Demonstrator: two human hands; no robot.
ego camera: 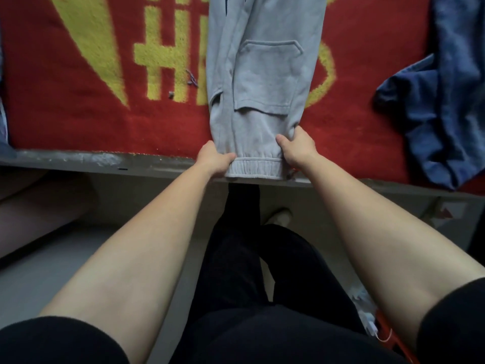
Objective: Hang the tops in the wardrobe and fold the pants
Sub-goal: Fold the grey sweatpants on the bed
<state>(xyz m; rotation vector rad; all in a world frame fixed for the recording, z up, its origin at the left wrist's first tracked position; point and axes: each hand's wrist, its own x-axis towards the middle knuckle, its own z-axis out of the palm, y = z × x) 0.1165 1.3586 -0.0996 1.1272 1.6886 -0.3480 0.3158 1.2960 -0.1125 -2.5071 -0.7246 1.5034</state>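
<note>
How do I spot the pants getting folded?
Find the big red rug with yellow patterns. Along its middle lie the grey sweatpants, their elastic band held by the left hand and right hand. Only they are pale grey with a pocket; the blue garment lies crumpled to their right.

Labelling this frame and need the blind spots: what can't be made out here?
Head view only:
- Far end of the grey fleece sweatpants: cut off by the top edge; the dark print there is unreadable.
- left hand and right hand: all but the thumbs hidden under the fabric.
- crumpled blue garment: cut by the right edge; top or pants unclear.
- small grey speck on the red and yellow rug: too small to identify.
</note>
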